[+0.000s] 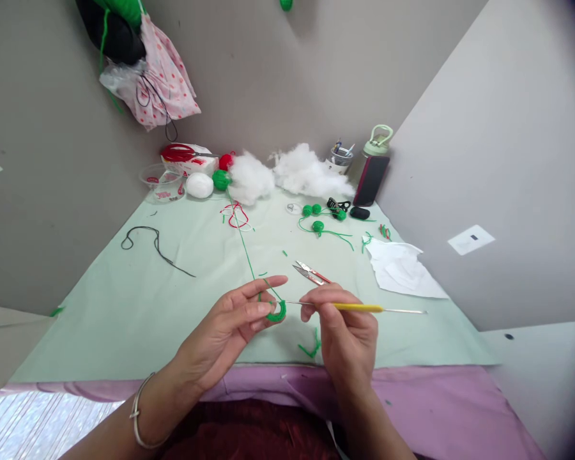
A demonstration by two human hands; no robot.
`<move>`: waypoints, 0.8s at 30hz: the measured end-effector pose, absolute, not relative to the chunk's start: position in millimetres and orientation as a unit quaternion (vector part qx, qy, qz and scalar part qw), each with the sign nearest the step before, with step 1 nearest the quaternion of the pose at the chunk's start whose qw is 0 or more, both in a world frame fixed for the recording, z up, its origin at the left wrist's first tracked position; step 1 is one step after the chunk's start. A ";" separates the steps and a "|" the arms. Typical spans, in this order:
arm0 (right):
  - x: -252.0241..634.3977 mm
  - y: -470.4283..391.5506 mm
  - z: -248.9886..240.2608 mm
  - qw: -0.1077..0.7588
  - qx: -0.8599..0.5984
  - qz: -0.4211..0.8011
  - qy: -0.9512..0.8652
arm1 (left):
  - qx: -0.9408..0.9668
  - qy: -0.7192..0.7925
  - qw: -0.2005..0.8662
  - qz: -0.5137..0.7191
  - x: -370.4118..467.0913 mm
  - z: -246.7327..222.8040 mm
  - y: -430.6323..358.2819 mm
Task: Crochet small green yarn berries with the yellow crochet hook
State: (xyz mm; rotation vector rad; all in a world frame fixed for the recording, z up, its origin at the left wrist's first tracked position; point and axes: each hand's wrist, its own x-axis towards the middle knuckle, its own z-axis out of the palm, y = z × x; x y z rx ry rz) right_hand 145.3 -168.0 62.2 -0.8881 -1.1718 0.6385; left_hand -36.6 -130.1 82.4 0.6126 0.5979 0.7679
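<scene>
While the left hand [234,317] pinched the green crochet piece [281,313], seemingly keeping its yarn [246,246] taut, the right hand [347,329] gripped the yellow-handled hook [359,308], apparently for control.

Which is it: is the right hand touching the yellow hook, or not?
Touching. The head view shows the right hand gripping the yellow hook by its handle, with no gap between them.

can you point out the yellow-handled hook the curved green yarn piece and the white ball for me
Yellow-handled hook [358,308]: head view, on its yellow handle.
Curved green yarn piece [278,317]: head view, on the lower bend of its band.
White ball [200,185]: head view, on its middle.
</scene>
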 end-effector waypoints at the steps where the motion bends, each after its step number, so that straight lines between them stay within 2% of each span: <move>1: 146.3 -167.4 62.9 0.699 -0.395 0.307 -0.511 | 0.291 0.286 0.838 0.362 -37.6 82.7 -129.8; 6: 144.3 -167.0 66.3 0.705 -0.349 0.393 -0.475 | 0.336 0.314 0.808 0.369 -36.2 84.8 -133.0; 11: 137.0 -168.2 64.1 0.673 -0.352 0.344 -0.552 | 0.387 0.314 0.776 0.386 -30.2 84.1 -138.7; 16: 141.4 -166.5 66.8 0.680 -0.342 0.363 -0.538 | 0.403 0.342 0.762 0.375 -34.1 86.2 -138.1; 18: 143.6 -170.1 68.7 0.662 -0.366 0.311 -0.575 | 0.406 0.352 0.750 0.386 -34.7 87.6 -137.6; 20: 143.8 -176.5 69.2 0.610 -0.403 0.194 -0.655 | 0.395 0.349 0.750 0.400 -33.5 88.4 -137.4; 24: 140.6 -186.4 64.6 0.522 -0.424 0.019 -0.740 | 0.340 0.319 0.799 0.379 -31.0 88.5 -136.2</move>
